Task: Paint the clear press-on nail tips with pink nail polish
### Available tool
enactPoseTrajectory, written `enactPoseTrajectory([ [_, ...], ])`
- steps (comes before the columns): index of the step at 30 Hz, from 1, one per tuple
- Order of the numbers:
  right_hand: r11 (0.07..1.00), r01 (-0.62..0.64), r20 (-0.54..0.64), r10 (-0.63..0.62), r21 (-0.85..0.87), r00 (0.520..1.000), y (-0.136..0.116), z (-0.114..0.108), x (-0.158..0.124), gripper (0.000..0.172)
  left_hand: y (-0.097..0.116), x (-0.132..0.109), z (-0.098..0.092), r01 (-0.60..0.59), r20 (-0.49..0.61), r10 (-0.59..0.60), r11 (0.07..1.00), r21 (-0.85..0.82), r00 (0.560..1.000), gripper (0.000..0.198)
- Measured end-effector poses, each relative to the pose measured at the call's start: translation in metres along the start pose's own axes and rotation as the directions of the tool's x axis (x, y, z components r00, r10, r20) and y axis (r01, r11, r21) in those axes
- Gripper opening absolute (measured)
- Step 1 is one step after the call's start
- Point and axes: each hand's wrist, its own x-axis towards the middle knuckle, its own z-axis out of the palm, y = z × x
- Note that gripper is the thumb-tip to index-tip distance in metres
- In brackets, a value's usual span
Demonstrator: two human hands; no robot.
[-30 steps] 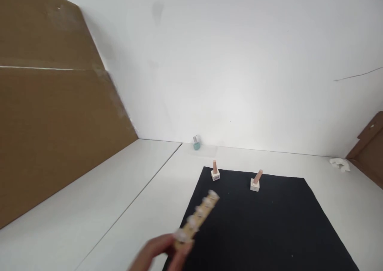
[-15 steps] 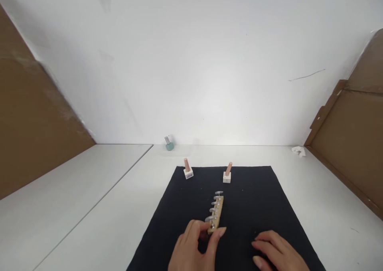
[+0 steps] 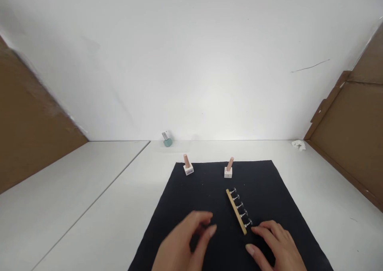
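Observation:
A nail tip stand, a slim wooden bar with a row of several metal posts carrying clear tips, is on the black mat. It slants toward me, with its posts pointing right. My left hand is to the left of the bar, empty, with thumb and index finger curved and apart. My right hand is beside the bar's near end, thumb and fingers spread. Its index fingertip comes very close to the nearest post; whether they touch I cannot tell.
Two nail polish bottles with pink caps, a left one and a right one, stand at the mat's far edge. Behind is a teal bottle by the white wall. Crumpled white paper lies at back right. Cardboard panels flank the table.
My left hand has let go of the stand and drawn back left. The stand now lies farther right, turned so its posts face right. My right hand has opened wider beside it.

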Motion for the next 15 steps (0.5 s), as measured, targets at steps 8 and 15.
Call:
enactPoseTrajectory([
  [8,0.997,-0.046,-0.019,0.044,-0.063,0.999,-0.024,0.009,0.011,0.053,0.04,0.107,0.011,-0.167,0.287,0.143,0.984,0.059,0.947,0.019],
  [15,0.999,-0.026,-0.062,0.029,0.039,0.998,-0.028,0.009,0.011,0.045,0.006,0.083,-0.003,-0.015,0.354,0.046,0.996,-0.089,0.934,0.017],
])
